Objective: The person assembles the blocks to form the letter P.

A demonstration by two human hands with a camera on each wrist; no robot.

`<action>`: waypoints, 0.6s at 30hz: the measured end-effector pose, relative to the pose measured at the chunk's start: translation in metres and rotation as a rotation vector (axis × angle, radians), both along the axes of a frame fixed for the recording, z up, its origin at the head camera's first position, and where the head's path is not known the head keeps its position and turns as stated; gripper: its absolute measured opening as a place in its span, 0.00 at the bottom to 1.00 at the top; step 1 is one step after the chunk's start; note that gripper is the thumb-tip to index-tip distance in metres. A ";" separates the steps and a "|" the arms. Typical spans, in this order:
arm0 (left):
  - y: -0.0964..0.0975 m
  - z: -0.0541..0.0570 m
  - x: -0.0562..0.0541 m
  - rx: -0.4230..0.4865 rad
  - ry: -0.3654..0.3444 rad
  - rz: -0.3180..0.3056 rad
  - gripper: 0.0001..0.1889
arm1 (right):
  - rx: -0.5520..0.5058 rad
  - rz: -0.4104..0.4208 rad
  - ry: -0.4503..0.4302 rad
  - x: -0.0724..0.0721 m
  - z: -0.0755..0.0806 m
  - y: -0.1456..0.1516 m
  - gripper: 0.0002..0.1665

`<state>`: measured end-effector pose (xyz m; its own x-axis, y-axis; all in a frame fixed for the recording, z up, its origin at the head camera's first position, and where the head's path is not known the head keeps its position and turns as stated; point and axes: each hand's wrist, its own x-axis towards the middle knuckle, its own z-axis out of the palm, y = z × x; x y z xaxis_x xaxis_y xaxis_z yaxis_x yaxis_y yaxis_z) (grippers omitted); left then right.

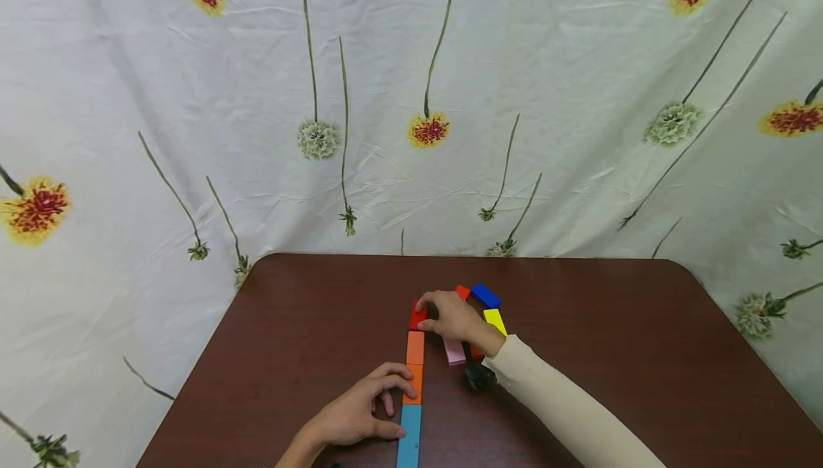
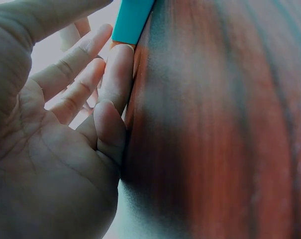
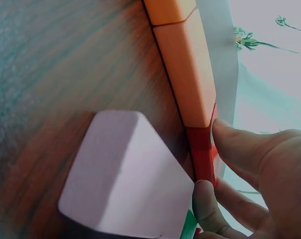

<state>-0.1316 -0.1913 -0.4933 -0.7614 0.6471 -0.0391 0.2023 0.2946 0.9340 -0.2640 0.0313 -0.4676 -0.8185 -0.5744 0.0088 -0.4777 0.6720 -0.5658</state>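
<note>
A straight row of blocks runs away from me on the table. Its far end is a red block (image 1: 416, 316), which my right hand (image 1: 455, 316) pinches between thumb and fingers. Two orange blocks follow, a lighter one (image 1: 415, 348) and a deeper one (image 1: 416, 391), then a light blue stretch (image 1: 409, 439) nearest me. My left hand (image 1: 356, 407) lies along the row's left side, fingers loosely bent at the deeper orange block and thumb tip at the light blue part. In the right wrist view, a pale pink block (image 3: 125, 174) stands close to the red one.
Loose blocks lie right of the row around my right hand: dark blue (image 1: 485, 295), yellow (image 1: 494, 320), another red (image 1: 462, 292) and the pink one. A small black object (image 1: 478, 376) shows beneath the right wrist. A flowered cloth (image 1: 386, 189) hangs behind the brown table (image 1: 308, 311).
</note>
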 end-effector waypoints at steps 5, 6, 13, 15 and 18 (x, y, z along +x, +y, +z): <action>0.000 0.000 0.000 0.001 0.001 -0.001 0.18 | -0.011 0.008 -0.009 -0.001 0.001 0.000 0.16; 0.000 0.000 0.000 0.001 0.002 -0.002 0.18 | -0.010 0.009 -0.012 -0.001 0.001 -0.001 0.16; 0.000 0.000 0.000 0.000 0.011 -0.004 0.18 | -0.010 -0.001 -0.017 -0.002 0.000 -0.002 0.15; 0.000 0.000 0.000 -0.002 0.011 -0.006 0.18 | -0.013 0.002 -0.016 -0.002 0.000 -0.002 0.15; 0.000 0.000 0.000 -0.002 0.010 -0.006 0.18 | -0.016 0.006 -0.019 -0.002 0.000 -0.002 0.15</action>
<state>-0.1319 -0.1911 -0.4931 -0.7579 0.6515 -0.0328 0.2133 0.2950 0.9314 -0.2661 0.0297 -0.4674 -0.8149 -0.5796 0.0024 -0.4708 0.6595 -0.5860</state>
